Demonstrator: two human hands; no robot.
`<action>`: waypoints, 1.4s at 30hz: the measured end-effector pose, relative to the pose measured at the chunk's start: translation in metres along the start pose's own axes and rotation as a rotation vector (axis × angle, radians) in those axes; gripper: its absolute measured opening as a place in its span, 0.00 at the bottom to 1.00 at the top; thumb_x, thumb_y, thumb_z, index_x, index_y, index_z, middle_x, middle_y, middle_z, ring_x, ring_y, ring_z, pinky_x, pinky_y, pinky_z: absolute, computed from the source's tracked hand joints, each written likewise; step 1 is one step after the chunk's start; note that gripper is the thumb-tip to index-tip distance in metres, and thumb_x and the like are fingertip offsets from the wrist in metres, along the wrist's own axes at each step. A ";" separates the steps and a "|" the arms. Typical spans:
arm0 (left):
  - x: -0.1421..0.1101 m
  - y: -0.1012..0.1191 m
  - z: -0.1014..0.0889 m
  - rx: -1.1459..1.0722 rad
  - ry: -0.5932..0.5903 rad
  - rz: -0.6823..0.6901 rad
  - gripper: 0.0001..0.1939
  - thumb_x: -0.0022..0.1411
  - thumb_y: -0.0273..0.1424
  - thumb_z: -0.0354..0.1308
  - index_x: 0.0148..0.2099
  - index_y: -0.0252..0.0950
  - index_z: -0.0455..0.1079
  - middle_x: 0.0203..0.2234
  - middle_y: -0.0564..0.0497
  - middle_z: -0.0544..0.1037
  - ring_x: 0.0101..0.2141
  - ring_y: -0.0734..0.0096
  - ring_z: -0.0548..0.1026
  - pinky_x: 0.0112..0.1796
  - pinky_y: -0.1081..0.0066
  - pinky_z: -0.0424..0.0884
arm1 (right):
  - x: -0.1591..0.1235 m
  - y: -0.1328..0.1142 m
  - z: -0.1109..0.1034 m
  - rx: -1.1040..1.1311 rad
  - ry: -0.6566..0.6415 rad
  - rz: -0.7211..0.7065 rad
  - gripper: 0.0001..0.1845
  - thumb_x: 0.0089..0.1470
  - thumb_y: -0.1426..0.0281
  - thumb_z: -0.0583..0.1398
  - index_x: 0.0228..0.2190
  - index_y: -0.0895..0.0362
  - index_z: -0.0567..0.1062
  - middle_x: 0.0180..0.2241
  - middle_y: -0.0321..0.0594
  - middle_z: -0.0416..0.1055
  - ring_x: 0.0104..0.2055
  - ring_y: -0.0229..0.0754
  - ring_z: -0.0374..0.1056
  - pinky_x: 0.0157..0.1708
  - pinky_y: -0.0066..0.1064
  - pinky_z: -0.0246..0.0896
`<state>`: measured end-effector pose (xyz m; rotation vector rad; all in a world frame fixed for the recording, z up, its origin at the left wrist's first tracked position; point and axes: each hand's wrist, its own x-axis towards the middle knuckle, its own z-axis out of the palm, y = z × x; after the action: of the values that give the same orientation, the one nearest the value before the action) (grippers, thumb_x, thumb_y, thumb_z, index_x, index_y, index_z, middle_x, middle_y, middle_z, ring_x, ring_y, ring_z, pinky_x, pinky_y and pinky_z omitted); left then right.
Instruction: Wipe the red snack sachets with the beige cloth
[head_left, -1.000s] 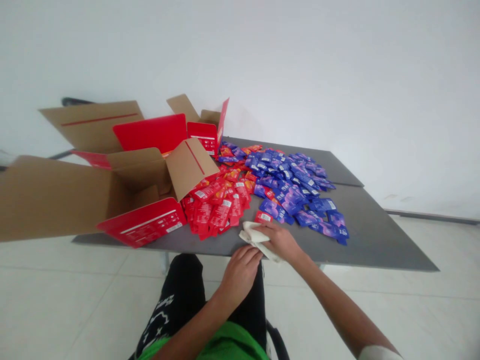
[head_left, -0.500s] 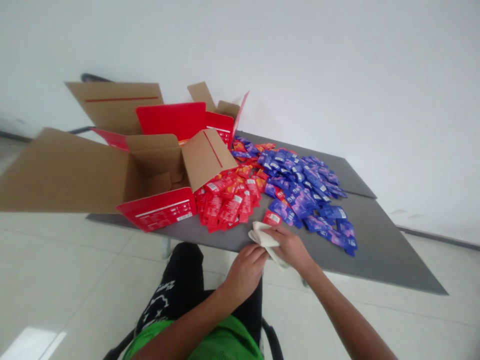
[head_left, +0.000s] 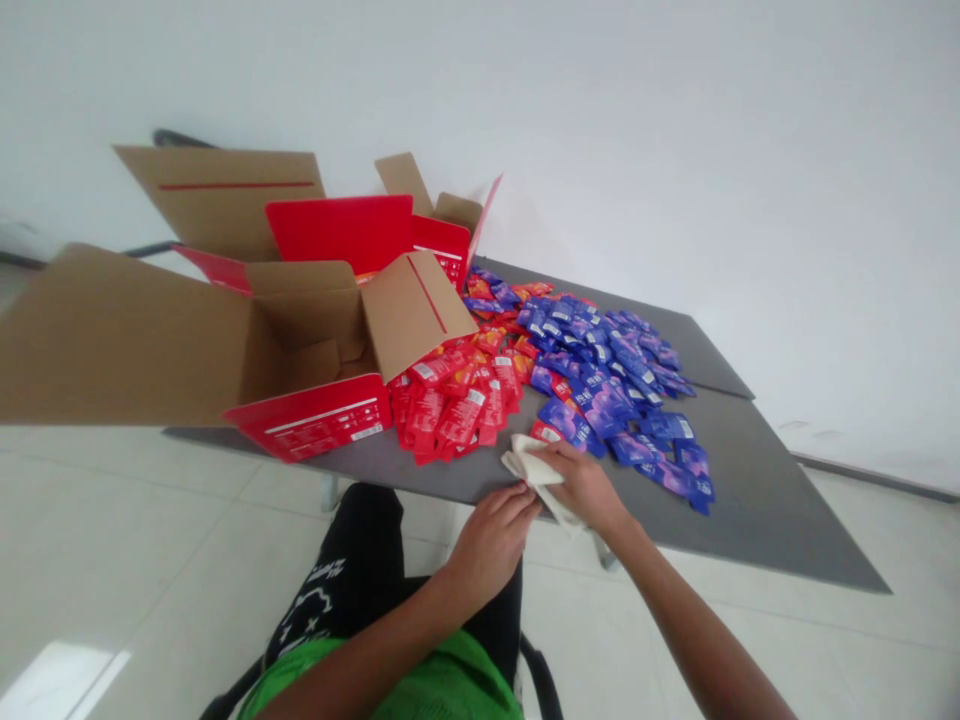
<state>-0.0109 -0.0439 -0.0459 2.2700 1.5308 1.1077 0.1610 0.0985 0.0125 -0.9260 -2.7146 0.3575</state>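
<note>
A folded cream cloth (head_left: 531, 466) is bunched in my right hand (head_left: 589, 488), just above the table's front edge. My left hand (head_left: 491, 540) is closed, its fingertips pressed together at the cloth's near side. A small spot of red shows by those fingertips, too small to name. Just beyond the cloth lies a red sachet (head_left: 546, 432), partly covered by it. Blue-purple sachets (head_left: 600, 400) are heaped beyond my right hand. To the left of them is a pile of red sachets (head_left: 454, 405).
An open red cardboard box (head_left: 322, 418) stands at the table's left, its flaps spread wide. Behind it are another open box (head_left: 341, 235) and a smaller one (head_left: 442, 245). The grey table (head_left: 780, 510) meets a white wall at the back. Chair arms flank my legs.
The cloth has shifted slightly and its folds stand a little higher, covering more of the red sachet. Both hands stay close together at the table edge. The view has tilted slightly.
</note>
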 end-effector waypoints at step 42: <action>0.002 0.000 0.001 0.006 -0.032 -0.024 0.20 0.70 0.24 0.53 0.62 0.38 0.69 0.56 0.45 0.77 0.59 0.60 0.71 0.59 0.55 0.69 | 0.005 0.012 0.006 -0.005 0.055 0.057 0.28 0.56 0.79 0.60 0.57 0.50 0.75 0.52 0.44 0.75 0.50 0.45 0.75 0.49 0.32 0.71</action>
<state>-0.0101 -0.0420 -0.0457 2.2565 1.5468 1.0565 0.1624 0.1101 0.0039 -1.0017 -2.6453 0.3313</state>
